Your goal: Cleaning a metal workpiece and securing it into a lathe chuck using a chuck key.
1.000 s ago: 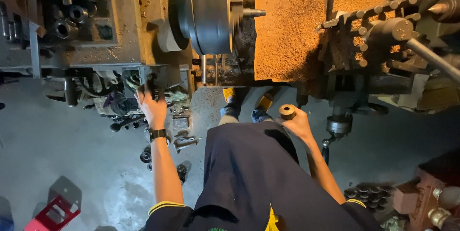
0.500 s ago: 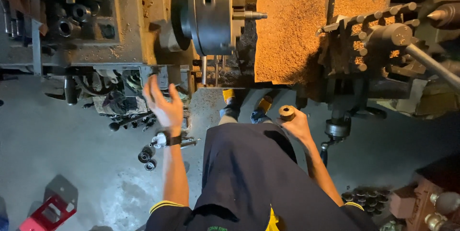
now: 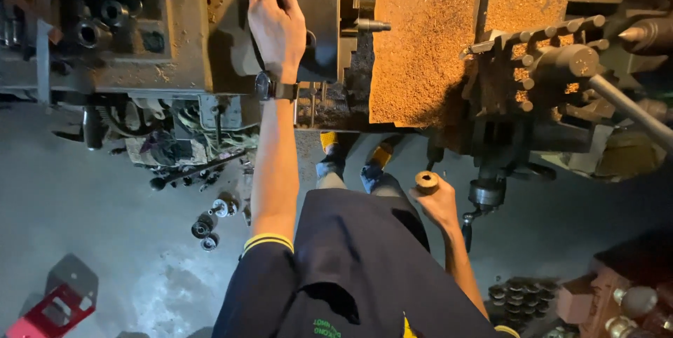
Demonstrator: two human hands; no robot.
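I look down at a lathe from above. My left hand (image 3: pixel 275 26), with a dark watch on its wrist, reaches up and rests on the dark round chuck (image 3: pixel 319 22) at the headstock; its fingers curl over the chuck's top edge. My right hand (image 3: pixel 438 201) hangs low by my hip and holds a short brass-coloured ring-shaped piece (image 3: pixel 426 181) between its fingers. A thin metal stub (image 3: pixel 371 26) sticks out of the chuck toward the carriage.
The carriage (image 3: pixel 420 43) is covered with orange-brown chips. A tool post with bolts (image 3: pixel 543 64) and a long lever (image 3: pixel 627 110) stand at the right. Loose metal parts (image 3: pixel 207 222) lie on the grey floor at left, a red object (image 3: pixel 52 306) at bottom left, dark rings (image 3: pixel 515 296) at bottom right.
My left hand has risen from the shelf under the lathe up onto the chuck. My right hand has stayed low with the brass piece. The view has moved closer to the machine.
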